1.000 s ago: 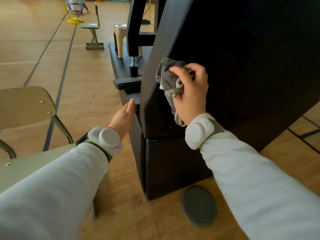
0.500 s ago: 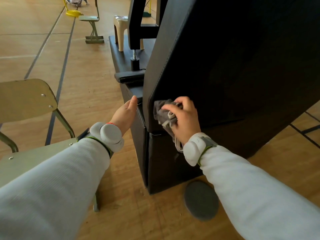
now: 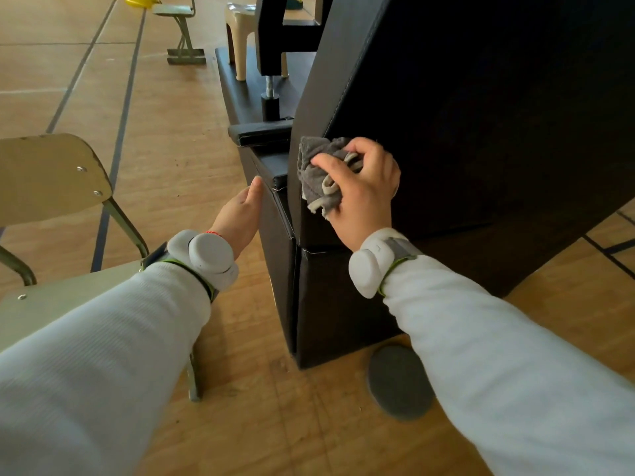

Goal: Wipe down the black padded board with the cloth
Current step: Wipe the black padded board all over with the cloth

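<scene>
The right hand (image 3: 360,194) curls its fingers round the cloth (image 3: 319,176), pressing it on the black padded board (image 3: 481,115). It has slid back up, so wiping goes on. The left hand (image 3: 240,214) stays flat, fingers straight.

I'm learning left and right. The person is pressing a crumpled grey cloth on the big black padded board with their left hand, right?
Not quite. The head view shows the crumpled grey cloth gripped in the right hand, pressed on the big black padded board. The left hand holds nothing, its straight fingers touching the black padded base beside it.
</scene>
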